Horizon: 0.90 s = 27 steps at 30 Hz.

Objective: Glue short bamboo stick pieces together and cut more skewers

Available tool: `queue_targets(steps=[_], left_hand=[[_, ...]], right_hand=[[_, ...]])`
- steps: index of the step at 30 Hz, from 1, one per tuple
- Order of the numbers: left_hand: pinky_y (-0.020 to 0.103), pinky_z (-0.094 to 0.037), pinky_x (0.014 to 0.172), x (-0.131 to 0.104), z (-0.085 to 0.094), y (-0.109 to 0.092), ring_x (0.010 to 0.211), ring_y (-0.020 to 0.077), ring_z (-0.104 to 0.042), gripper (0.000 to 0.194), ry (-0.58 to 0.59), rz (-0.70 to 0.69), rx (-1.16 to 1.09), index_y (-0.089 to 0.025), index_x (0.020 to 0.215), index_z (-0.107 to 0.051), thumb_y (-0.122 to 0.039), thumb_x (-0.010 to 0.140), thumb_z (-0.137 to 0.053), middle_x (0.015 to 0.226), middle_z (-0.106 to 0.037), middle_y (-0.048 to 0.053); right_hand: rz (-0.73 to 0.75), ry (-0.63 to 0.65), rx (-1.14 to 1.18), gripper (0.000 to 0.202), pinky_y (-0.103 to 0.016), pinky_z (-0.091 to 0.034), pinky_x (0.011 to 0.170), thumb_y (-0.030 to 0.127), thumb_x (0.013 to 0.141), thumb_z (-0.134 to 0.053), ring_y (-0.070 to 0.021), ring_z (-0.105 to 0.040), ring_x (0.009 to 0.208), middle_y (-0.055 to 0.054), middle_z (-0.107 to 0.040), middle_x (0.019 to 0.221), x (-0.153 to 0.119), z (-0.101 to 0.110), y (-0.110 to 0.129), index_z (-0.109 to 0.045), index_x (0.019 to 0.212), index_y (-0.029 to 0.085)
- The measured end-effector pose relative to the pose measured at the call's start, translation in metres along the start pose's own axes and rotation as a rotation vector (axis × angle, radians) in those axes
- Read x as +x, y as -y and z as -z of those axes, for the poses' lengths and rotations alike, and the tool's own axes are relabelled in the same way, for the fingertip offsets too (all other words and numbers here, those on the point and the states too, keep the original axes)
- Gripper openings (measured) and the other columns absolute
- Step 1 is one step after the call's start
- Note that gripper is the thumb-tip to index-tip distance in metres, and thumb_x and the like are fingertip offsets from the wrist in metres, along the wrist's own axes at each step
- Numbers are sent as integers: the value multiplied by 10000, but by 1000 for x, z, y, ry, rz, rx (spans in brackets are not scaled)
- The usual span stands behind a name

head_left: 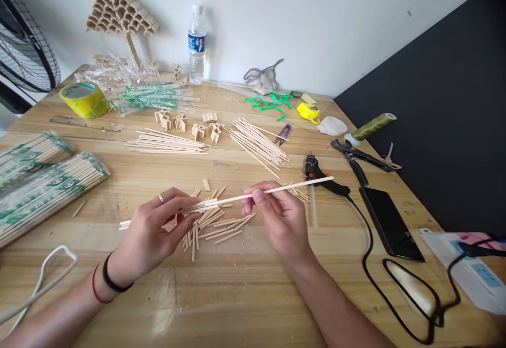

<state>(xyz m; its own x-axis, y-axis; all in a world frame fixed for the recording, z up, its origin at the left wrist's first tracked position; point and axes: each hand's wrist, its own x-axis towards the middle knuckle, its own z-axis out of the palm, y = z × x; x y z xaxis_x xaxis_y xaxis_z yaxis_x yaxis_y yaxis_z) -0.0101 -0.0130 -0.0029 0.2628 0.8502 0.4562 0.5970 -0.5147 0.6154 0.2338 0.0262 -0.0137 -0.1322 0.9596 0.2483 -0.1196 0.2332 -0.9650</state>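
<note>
Between finger and thumb, my right hand [279, 216] pinches a long thin wooden stick [304, 183] that slants up to the right. My left hand [164, 224] is closed on short cut wooden sticks [203, 205], and the long stick's left end lies against them. How many short pieces are in the left fingers I cannot tell. Below both hands, a loose pile of short cut sticks [225, 228] covers the wood. Two bundles of long sticks, one on the left [168, 142] and one on the right [259, 145], lie farther back.
Small glued stick pieces [200, 131] stand mid-table. To the right are a glue gun [322, 174] with its cable, pliers [351, 155], a phone [391, 224] and a power strip [470, 269]. Packed sticks [51, 195] lie left; a water bottle [196, 47] stands at the wall.
</note>
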Motion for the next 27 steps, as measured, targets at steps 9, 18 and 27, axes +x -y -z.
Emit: queue_targets(steps=[9, 18, 27], left_hand=[[171, -565, 637, -4, -7, -1, 749, 104, -711, 248, 8, -57, -49, -177, 1199, -730, -74, 981, -673, 1023, -766, 69], [177, -563, 641, -5, -7, -2, 738, 101, -686, 246, 15, -41, -76, -167, 1198, -735, -70, 978, -684, 1002, -757, 69], [197, -585, 720, -3, -3, -6, 810, 129, -725, 180, 9, -73, -93, -148, 1135, -742, -67, 995, -662, 958, -753, 74]], right_hand=[[-26, 130, -89, 187, -285, -545, 615, 378, 979, -746, -157, -666, 697, -45, -744, 864, -2, -6, 0, -819, 919, 217], [-36, 136, -107, 152, -297, -571, 702, 355, 981, -747, -194, -729, 849, -47, -763, 889, -4, -7, -3, -816, 935, 228], [-78, 261, -124, 278, -291, -642, 795, 374, 900, -838, -190, -745, 931, -56, -776, 1034, -9, -10, -4, -791, 1147, 256]])
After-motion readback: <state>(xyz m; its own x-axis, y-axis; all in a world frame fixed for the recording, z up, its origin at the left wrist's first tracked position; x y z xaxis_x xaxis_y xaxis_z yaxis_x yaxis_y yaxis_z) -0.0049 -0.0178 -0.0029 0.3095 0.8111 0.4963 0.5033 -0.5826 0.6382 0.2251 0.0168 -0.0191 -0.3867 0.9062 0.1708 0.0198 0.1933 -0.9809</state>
